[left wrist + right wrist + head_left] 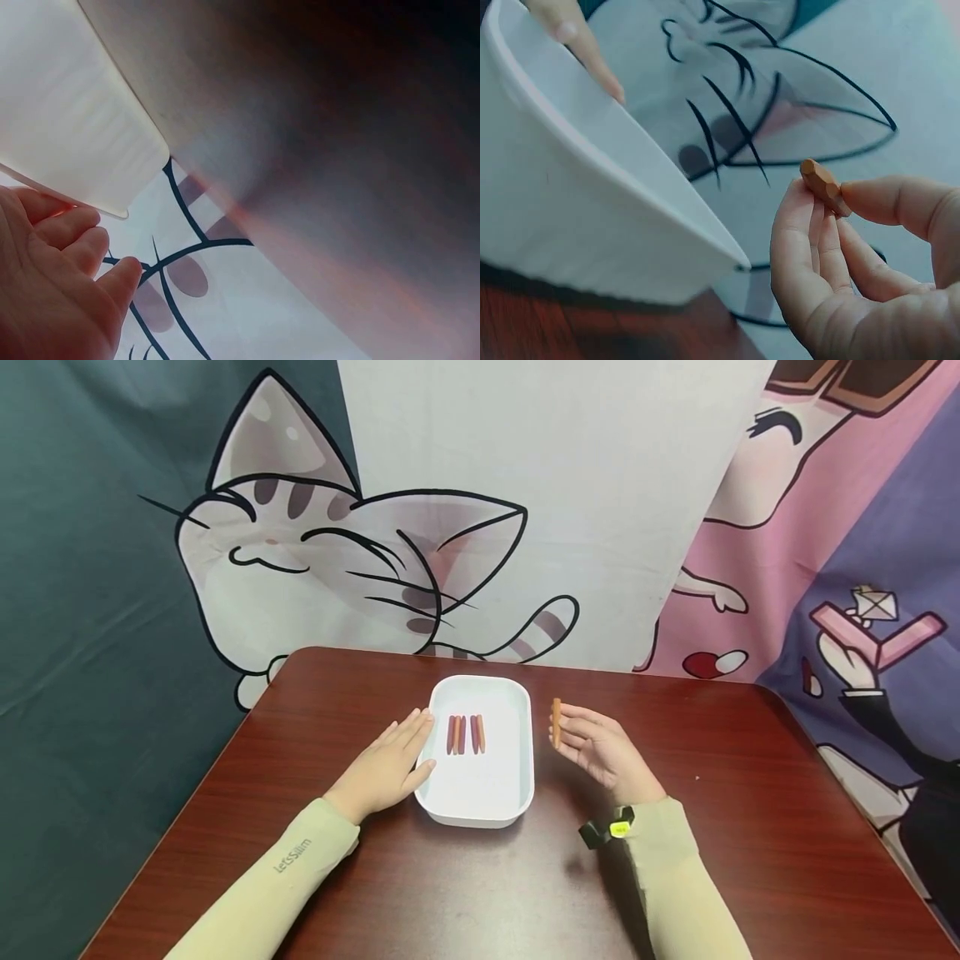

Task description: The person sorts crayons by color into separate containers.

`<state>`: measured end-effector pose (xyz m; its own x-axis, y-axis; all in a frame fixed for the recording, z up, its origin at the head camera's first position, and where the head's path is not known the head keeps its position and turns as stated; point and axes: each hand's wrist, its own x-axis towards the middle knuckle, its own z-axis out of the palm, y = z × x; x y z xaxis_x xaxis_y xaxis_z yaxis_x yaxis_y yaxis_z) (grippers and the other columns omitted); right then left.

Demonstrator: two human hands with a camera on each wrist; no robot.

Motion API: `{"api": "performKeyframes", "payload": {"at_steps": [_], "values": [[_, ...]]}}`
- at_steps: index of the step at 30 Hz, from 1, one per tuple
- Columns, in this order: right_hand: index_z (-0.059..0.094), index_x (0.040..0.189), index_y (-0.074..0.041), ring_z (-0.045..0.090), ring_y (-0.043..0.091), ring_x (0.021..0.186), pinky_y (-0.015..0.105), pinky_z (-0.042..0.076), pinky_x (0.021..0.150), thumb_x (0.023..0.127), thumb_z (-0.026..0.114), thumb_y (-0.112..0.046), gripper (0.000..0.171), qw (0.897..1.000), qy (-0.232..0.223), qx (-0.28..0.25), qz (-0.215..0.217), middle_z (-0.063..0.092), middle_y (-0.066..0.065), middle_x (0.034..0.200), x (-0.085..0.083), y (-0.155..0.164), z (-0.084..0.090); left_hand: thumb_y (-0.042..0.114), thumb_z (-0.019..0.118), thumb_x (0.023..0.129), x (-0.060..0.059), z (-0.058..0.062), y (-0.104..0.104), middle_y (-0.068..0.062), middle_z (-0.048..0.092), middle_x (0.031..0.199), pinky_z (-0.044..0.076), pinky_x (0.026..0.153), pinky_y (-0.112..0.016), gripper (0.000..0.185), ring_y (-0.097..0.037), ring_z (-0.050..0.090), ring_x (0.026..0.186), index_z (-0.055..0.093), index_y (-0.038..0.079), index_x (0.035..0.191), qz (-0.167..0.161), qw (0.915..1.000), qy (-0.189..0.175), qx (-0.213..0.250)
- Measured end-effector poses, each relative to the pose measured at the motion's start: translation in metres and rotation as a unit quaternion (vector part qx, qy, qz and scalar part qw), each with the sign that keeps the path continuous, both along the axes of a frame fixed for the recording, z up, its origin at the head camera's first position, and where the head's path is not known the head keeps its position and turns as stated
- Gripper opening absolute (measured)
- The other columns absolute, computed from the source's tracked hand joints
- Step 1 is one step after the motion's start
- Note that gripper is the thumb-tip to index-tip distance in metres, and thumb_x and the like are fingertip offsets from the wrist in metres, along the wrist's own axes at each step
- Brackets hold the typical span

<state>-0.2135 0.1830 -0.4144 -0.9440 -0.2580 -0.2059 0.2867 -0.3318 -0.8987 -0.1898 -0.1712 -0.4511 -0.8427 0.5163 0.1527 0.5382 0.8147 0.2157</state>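
On the table stands a white rectangular tray [474, 802] holding several short purple and orange-brown sticks [461, 735] side by side, with a small gap splitting them into two groups. My left hand [382, 768] touches the tray's left rim with its fingers fairly straight. To the right of the tray, my right hand [596, 747] pinches a faceted orange-brown stick [823, 186] between thumb and fingers. That stick is held upright in the head view, apart from the tray. The left wrist view shows fingers [82, 232] against the tray's edge.
A dark reddish-brown wooden table [465, 893] lies under everything. Behind its far edge hangs a cloth backdrop [585, 460] with cartoon figures. A dark strap with a yellow tag [619, 829] sits at the right wrist.
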Motion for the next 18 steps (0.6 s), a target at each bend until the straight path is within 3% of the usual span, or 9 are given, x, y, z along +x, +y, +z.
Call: {"api": "performKeyframes", "payload": {"at_steps": [8,13,18], "values": [[0.049,0.142,0.009,0.07,0.018,0.092,0.033,0.06,0.085,0.098,0.064,-0.003,0.048,0.993,0.008,0.112,0.019,0.07,0.006,0.108,-0.021,-0.046,0.022,0.04,0.048,0.104,0.0,0.0,0.0,-0.016,0.028,0.165,0.022,0.123,-0.049,0.071,-0.03,0.022,0.153,0.03,-0.003,0.157,-0.001,1.0,-0.001,0.003],[0.057,0.135,0.008,0.068,0.022,0.092,0.035,0.059,0.089,0.096,0.065,-0.003,0.041,0.985,0.006,0.172,0.029,0.065,0.021,0.123,-0.038,-0.068,0.031,0.04,0.047,0.104,-0.001,0.0,-0.001,-0.016,0.028,0.165,0.023,0.123,-0.05,0.071,-0.031,0.022,0.154,0.03,-0.003,0.157,0.0,1.0,-0.003,0.0],[0.063,0.126,0.006,0.066,0.023,0.091,0.036,0.059,0.088,0.095,0.066,-0.006,0.033,0.963,0.014,0.265,0.037,0.065,0.02,0.12,-0.049,-0.089,0.031,0.041,0.047,0.104,-0.001,0.001,-0.001,-0.016,0.028,0.164,0.023,0.123,-0.049,0.071,-0.031,0.022,0.153,0.031,-0.003,0.157,-0.004,1.0,-0.002,0.001]]}}
